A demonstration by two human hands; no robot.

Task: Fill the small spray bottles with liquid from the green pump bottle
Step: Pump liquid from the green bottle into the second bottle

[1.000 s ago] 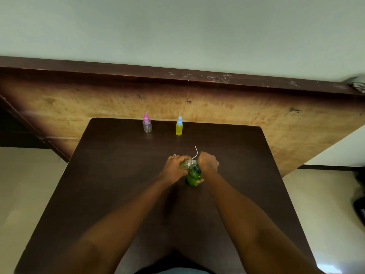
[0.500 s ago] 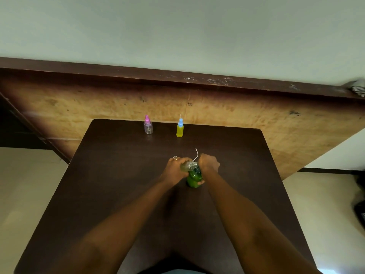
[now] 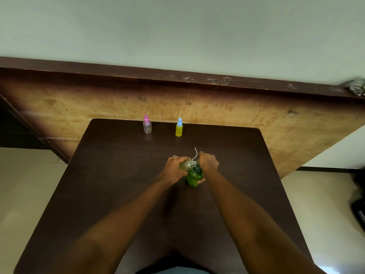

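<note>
At the middle of the dark brown wooden tabletop (image 3: 118,175), the left hand (image 3: 174,167) has its grip clamped on a small clear plastic bottle (image 3: 186,165). The bottle is tipped against the top of the green plastic pump bottle (image 3: 194,177), which the right hand (image 3: 208,162) clasps. A thin white tube (image 3: 195,154) rises beside the right hand. At the far edge stand a pink-capped clear spray bottle (image 3: 147,125) and a blue-capped yellow spray bottle (image 3: 179,129), set apart from each other.

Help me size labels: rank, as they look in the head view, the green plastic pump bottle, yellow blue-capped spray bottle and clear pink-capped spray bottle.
Green pump bottle: largest, though nearer.
Yellow spray bottle and pink-capped spray bottle: alike.
</note>
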